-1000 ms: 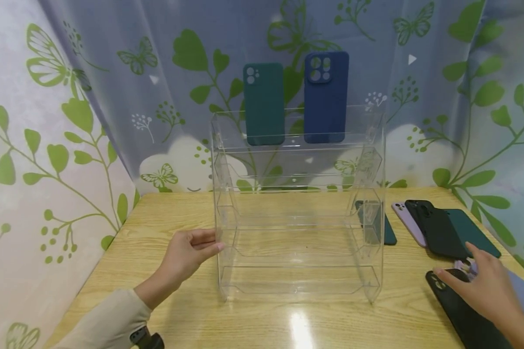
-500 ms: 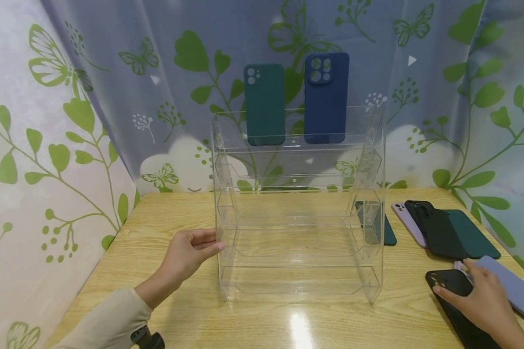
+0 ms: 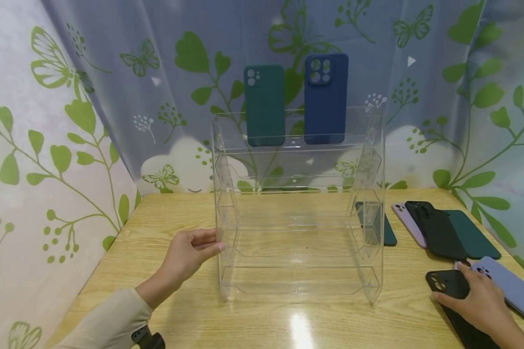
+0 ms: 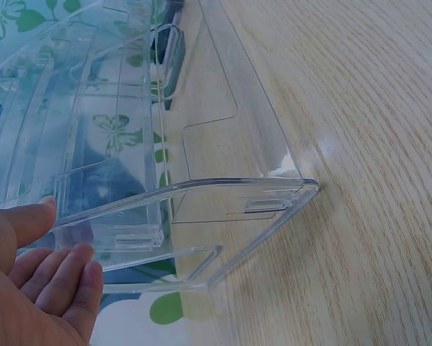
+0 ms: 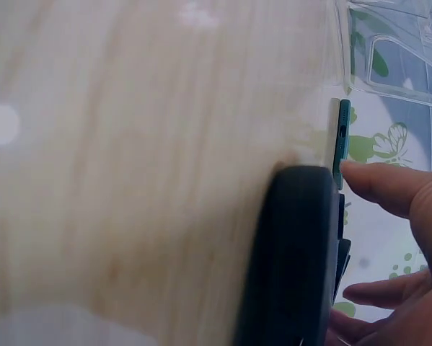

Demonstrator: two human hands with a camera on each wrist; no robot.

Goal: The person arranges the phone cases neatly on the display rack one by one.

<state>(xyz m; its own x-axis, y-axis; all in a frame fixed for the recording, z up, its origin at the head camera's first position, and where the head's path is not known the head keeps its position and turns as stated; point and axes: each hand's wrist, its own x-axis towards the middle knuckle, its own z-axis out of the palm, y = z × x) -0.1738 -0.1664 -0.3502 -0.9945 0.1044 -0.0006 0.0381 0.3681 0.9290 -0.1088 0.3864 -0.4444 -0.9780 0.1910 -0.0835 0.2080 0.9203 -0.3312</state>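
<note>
A clear acrylic display rack (image 3: 301, 281) with stepped tiers stands on the table. My left hand (image 3: 185, 254) holds its left side panel, thumb on one side and fingers on the other; the left wrist view shows the thumb and fingers (image 4: 86, 288) at the panel's edge. On the top tier a green phone case (image 3: 264, 104) and a blue phone case (image 3: 325, 102) stand upright. My right hand (image 3: 484, 298) is over a black phone case (image 3: 450, 283) lying at the lower right, thumb and fingers spread across its width. The right wrist view shows the black phone case (image 5: 291, 252) edge-on below the thumb.
Beside the right hand lies a lavender phone case (image 3: 511, 288), with a lilac one partly hidden under the fingers. Farther back lie a purple case (image 3: 408, 223), a black case (image 3: 443, 235), a dark green case (image 3: 476, 232) and a teal case (image 3: 388, 228) behind the rack's right side.
My right hand has moved slightly down and left over the black phone case, uncovering more of the lavender case. The left hand and rack stay put.
</note>
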